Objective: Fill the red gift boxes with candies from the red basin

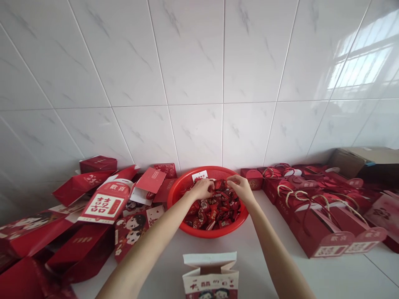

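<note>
Both hands reach into a round red plastic basket (209, 233) filled with small red wrapped packets (213, 211). At the basket's left back part is my left hand (202, 189), its fingers curled down among the packets; what they hold, if anything, is hidden. My right hand (241, 187) touches the packets near the right back rim, thumb and fingers drawn together; any item between them is too small to make out. A white card (199, 175) lies at the back of the basket. In front of the basket stands a white and red paper box (210, 282) with its top open.
Open red boxes (102, 203) lie heaped on the left. Closed red boxes with rope handles (324, 224) stand in rows on the right, with a brown carton (364, 155) behind them. A tiled wall (196, 133) rises behind the white table (274, 245).
</note>
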{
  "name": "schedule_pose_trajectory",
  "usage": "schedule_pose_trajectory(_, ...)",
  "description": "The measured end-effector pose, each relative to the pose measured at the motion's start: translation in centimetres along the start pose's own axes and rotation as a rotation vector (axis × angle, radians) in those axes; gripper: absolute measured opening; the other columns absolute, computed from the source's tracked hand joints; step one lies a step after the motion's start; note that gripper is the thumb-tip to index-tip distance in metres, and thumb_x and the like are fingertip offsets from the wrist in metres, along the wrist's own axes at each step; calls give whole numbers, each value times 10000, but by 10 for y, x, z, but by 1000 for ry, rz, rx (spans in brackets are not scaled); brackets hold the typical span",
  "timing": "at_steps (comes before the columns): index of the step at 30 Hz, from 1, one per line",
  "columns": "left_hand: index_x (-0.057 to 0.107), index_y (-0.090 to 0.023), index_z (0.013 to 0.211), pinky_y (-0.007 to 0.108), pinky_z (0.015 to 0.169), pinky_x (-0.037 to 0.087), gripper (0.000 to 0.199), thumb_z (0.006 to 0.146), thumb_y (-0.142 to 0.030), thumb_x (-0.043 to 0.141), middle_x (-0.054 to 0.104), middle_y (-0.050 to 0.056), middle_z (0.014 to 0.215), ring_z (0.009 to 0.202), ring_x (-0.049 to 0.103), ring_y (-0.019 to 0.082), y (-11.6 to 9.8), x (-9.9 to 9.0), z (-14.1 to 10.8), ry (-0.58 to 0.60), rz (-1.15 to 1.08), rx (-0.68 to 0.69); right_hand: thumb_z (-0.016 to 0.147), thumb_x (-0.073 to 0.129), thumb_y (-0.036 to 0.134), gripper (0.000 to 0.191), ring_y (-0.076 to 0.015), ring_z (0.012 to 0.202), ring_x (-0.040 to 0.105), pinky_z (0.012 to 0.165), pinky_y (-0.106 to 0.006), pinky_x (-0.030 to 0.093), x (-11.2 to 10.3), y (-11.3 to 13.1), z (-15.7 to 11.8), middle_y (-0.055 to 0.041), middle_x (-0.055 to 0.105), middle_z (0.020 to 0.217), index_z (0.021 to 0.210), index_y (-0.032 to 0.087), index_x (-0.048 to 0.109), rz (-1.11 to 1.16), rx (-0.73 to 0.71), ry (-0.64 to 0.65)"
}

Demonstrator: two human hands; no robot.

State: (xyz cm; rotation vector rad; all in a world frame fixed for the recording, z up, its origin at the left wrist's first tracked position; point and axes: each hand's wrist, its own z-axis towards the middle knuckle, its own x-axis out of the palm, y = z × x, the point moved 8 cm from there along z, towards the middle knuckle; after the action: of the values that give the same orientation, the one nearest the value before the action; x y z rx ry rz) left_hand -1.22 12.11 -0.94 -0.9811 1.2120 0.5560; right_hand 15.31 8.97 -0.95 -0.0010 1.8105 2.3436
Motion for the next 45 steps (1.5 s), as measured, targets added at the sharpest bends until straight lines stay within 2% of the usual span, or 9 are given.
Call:
schedule_pose_trajectory(8, 707, -173, 888, 286, 829, 537, 91, 829, -186, 638, 761, 58, 964, 912, 705, 196, 11, -26, -6, -185, -278, 14, 708, 669, 370, 236, -205, 711, 678, 619, -306, 538, 3, 8, -3, -72, 729, 819, 838, 174, 687, 27, 11, 40)
schedule_pose_trajectory(12, 699, -170, 880, 309, 739, 536, 244, 825, -408, 700, 722, 39, 875, 778, 672, 185, 8, -38, -10, -304, -640, 110, 706, 748, 439, 333, -211, 758, 686, 630, -304, 542, 15, 14, -8, -60, 736, 831, 905, 180, 686, 54, -12, 177)
schedule_pose_trajectory(17, 720, -163, 839, 297, 725, 519, 358, 754, -508, 769, 682, 31, 820, 755, 645, 169, -5, -35, -12, -227, -748, 140, 634, 831, 422, 402, -183, 578, 649, 562, -317, 538, 28, 12, -14, 8, 683, 698, 887, 203, 609, 177, 43, 331)
schedule_pose_trajectory(22, 729, -162, 905, 302, 734, 544, 354, 646, -365, 860, 723, 58, 951, 830, 679, 186, 5, -30, -10, -199, -909, 55, 614, 820, 353, 396, -183, 492, 637, 502, -306, 509, 14, 10, -9, 24, 676, 665, 916, 219, 602, 273, 60, 181)
schedule_pose_trajectory(30, 728, -168, 890, 311, 769, 556, 292, 661, -310, 841, 755, 74, 993, 896, 708, 209, 25, -34, -7, -359, -939, 2, 611, 627, 219, 192, -247, 923, 721, 877, -371, 572, 16, 18, -10, -41, 778, 881, 736, 209, 773, 230, -18, 244)
schedule_pose_trajectory(33, 730, -169, 906, 317, 756, 556, 310, 668, -338, 836, 757, 71, 997, 878, 706, 209, 23, -32, -7, -341, -917, 8, 629, 641, 255, 160, -259, 943, 721, 901, -388, 569, 16, 14, -9, -53, 779, 908, 717, 208, 766, 255, 23, 227)
schedule_pose_trajectory(38, 706, -165, 889, 333, 812, 543, 312, 692, -376, 824, 738, 57, 969, 881, 689, 194, 11, -30, -7, -282, -940, 84, 625, 802, 339, 305, -218, 791, 704, 693, -325, 561, 13, 11, -9, -42, 750, 825, 885, 197, 729, 224, 77, 172)
schedule_pose_trajectory(42, 677, -159, 841, 318, 813, 527, 327, 667, -371, 855, 721, 31, 883, 850, 678, 179, -5, -17, -4, -128, -947, 147, 557, 887, 407, 385, -177, 670, 642, 612, -295, 510, 18, 16, -11, -7, 677, 724, 725, 192, 615, 194, 33, 233)
schedule_pose_trajectory(45, 678, -170, 893, 306, 746, 520, 356, 668, -378, 859, 728, 26, 855, 822, 685, 195, -14, 3, -5, 36, -857, 110, 567, 874, 401, 384, -151, 628, 594, 613, -284, 486, 10, 19, -9, 21, 621, 654, 679, 200, 567, 205, 0, 137)
